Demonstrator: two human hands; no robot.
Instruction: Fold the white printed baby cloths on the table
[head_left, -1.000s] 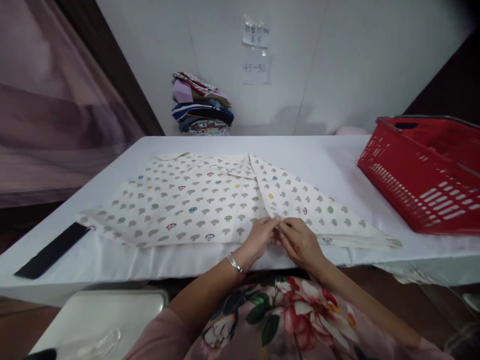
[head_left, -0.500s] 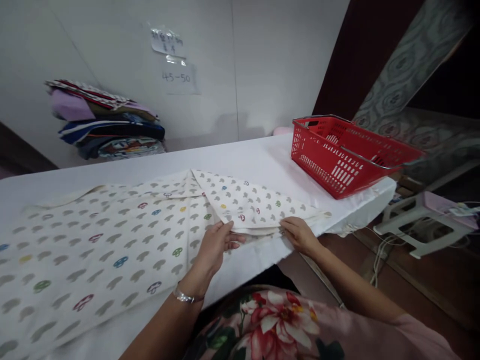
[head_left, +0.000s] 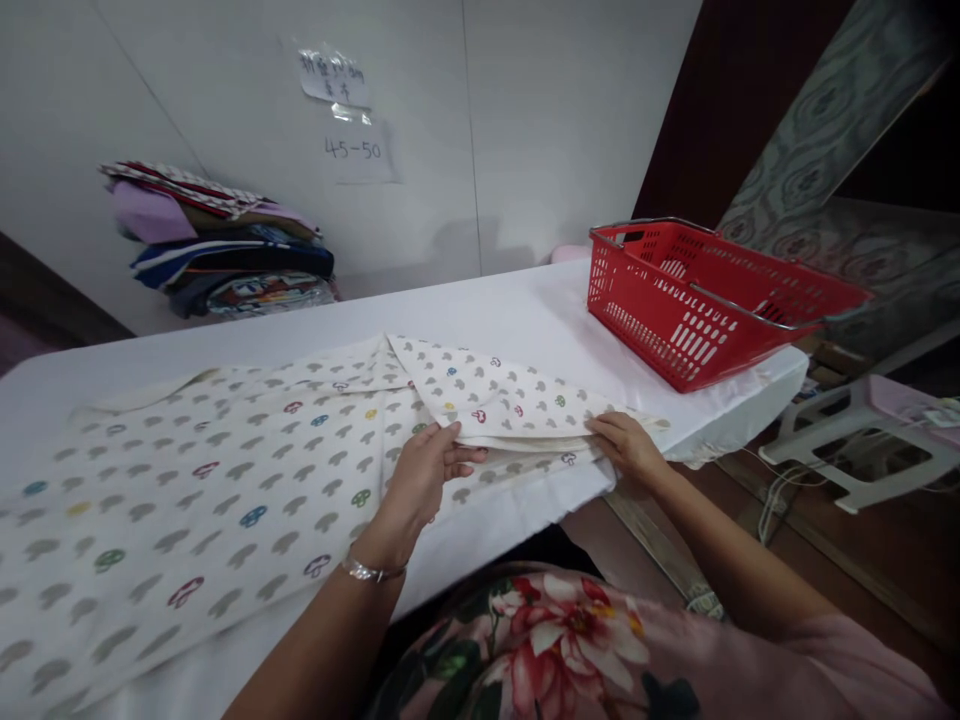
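A white cloth (head_left: 247, 470) printed with grey and coloured mushrooms lies across the white-covered table. Its right part is folded over into a pointed flap (head_left: 495, 395). My left hand (head_left: 427, 470), with a silver bracelet on the wrist, pinches the flap's near edge between thumb and forefinger, the other fingers reaching under it. Further right, my right hand (head_left: 626, 445) grips the same edge near the cloth's right tip, thumb hidden beneath the fingers.
A red basket (head_left: 675, 310) stands at the table's (head_left: 480, 300) right end. Folded clothes (head_left: 225, 245) are stacked at the back left, below paper signs on the wall. A plastic stool (head_left: 862, 440) stands on the floor at right.
My right hand has slid right along the flap's edge, further from my left hand. The flap's edge looks straighter, and the view has shifted slightly.
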